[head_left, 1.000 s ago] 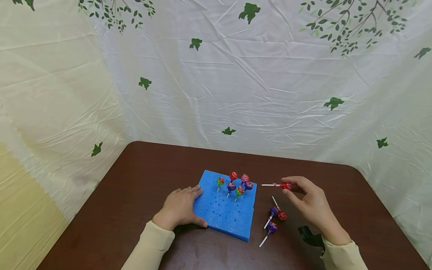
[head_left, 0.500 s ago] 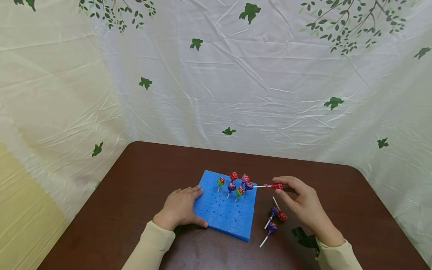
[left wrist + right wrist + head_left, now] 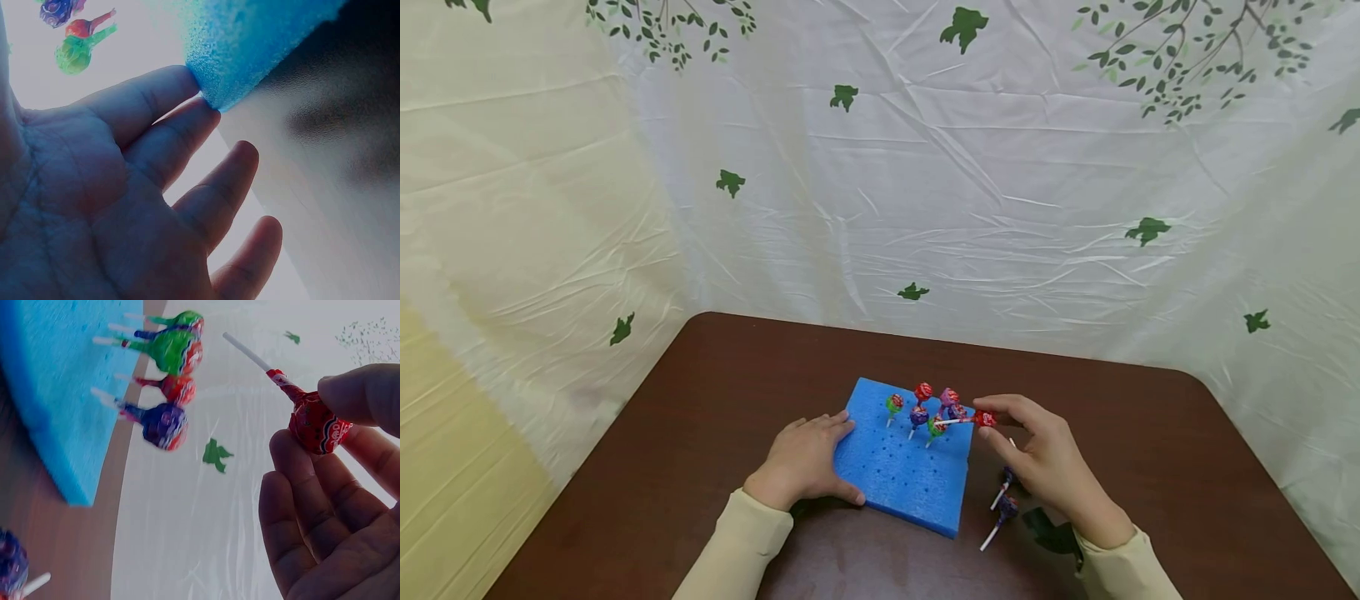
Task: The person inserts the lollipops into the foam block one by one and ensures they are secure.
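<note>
My right hand (image 3: 1045, 458) pinches a red-wrapped lollipop (image 3: 319, 422) by its candy head, thumb on one side and fingers on the other. Its white stick points left, over the far right part of a blue foam board (image 3: 898, 492). Against the board's left side rests my left hand (image 3: 808, 458), fingers spread, with two fingertips (image 3: 206, 109) touching the foam edge in the left wrist view. Several lollipops stand upright in the board's far part, among them a green one (image 3: 894, 403), a red one (image 3: 923, 392) and a purple one (image 3: 918, 416). Rows of small holes mark the nearer foam.
Right of the board, a purple lollipop (image 3: 1008, 507) lies on the brown table (image 3: 760, 358). Another purple one (image 3: 1007, 476) lies behind it, partly hidden by my right hand. A dark strap-like piece (image 3: 1051, 533) hangs by my right wrist. A white leaf-print curtain (image 3: 790, 208) stands behind the table.
My right hand has moved left with the red lollipop, from beside the board to over its right edge. It now covers part of the loose lollipops. My left hand stays at the board.
</note>
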`<state>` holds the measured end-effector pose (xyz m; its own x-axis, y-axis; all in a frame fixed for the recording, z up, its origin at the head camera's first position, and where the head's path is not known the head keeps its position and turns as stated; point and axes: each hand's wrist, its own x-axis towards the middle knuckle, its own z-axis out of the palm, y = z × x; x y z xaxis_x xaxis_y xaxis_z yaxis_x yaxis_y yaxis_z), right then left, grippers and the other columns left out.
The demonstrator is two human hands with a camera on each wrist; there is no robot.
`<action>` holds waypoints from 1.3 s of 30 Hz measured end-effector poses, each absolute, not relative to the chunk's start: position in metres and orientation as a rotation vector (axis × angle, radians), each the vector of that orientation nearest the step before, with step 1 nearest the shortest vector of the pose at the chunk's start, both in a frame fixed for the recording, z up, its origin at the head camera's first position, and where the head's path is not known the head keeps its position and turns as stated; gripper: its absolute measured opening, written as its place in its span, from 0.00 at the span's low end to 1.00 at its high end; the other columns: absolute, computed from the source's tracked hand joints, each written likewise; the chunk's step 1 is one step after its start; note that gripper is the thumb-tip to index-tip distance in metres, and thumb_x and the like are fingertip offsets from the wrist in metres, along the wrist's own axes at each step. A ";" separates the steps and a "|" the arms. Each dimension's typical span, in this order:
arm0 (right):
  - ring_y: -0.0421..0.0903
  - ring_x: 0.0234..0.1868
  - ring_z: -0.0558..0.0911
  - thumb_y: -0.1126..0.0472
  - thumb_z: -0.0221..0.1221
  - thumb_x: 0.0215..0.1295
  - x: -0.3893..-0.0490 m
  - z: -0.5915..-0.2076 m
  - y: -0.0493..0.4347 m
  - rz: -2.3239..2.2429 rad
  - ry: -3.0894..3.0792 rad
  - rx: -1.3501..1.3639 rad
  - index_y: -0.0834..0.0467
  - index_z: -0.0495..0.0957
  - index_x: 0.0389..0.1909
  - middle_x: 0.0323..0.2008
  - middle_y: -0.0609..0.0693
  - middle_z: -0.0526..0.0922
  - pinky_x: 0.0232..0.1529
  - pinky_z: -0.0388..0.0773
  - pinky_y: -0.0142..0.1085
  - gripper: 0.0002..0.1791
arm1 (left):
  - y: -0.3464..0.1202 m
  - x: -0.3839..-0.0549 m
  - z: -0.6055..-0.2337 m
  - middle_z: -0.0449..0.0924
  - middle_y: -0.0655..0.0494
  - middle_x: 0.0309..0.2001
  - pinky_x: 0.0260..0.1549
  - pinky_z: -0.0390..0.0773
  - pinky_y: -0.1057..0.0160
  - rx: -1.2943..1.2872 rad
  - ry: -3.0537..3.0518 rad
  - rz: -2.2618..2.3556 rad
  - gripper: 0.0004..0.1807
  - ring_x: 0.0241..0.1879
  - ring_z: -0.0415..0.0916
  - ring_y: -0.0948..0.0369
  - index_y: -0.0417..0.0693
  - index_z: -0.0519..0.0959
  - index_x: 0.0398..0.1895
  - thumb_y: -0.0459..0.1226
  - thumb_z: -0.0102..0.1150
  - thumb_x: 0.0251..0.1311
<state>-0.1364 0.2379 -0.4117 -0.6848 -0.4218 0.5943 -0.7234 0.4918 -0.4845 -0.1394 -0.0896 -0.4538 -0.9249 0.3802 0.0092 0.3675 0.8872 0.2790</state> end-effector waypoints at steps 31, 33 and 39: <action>0.37 0.40 0.84 0.61 0.68 0.64 -0.162 -0.396 0.160 0.751 -2.553 1.280 0.58 0.81 0.55 0.48 0.45 0.84 0.39 0.83 0.40 0.19 | -0.090 -0.138 -0.453 0.67 0.50 0.71 0.65 0.63 0.42 0.618 3.019 0.422 0.59 0.69 0.65 0.47 0.46 0.72 0.70 0.68 0.76 0.33; 0.38 0.41 0.84 0.60 0.68 0.64 -0.163 -0.398 0.157 0.758 -2.551 1.291 0.58 0.81 0.55 0.48 0.45 0.84 0.40 0.83 0.40 0.19 | -0.090 -0.138 -0.453 0.67 0.50 0.71 0.65 0.63 0.42 0.620 3.018 0.423 0.59 0.69 0.65 0.47 0.46 0.72 0.70 0.68 0.75 0.33; 0.41 0.41 0.84 0.63 0.68 0.63 -0.165 -0.404 0.151 0.764 -2.546 1.309 0.58 0.82 0.53 0.45 0.45 0.83 0.42 0.83 0.40 0.17 | -0.091 -0.138 -0.453 0.67 0.50 0.71 0.65 0.63 0.42 0.619 3.016 0.412 0.59 0.69 0.65 0.47 0.46 0.72 0.70 0.68 0.75 0.33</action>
<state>-0.1649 0.1514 -0.4037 -0.5971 -0.7072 0.3786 -0.7988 0.4809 -0.3615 -0.1380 -0.0905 -0.4534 -0.9200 0.3913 0.0189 0.3821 0.8855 0.2642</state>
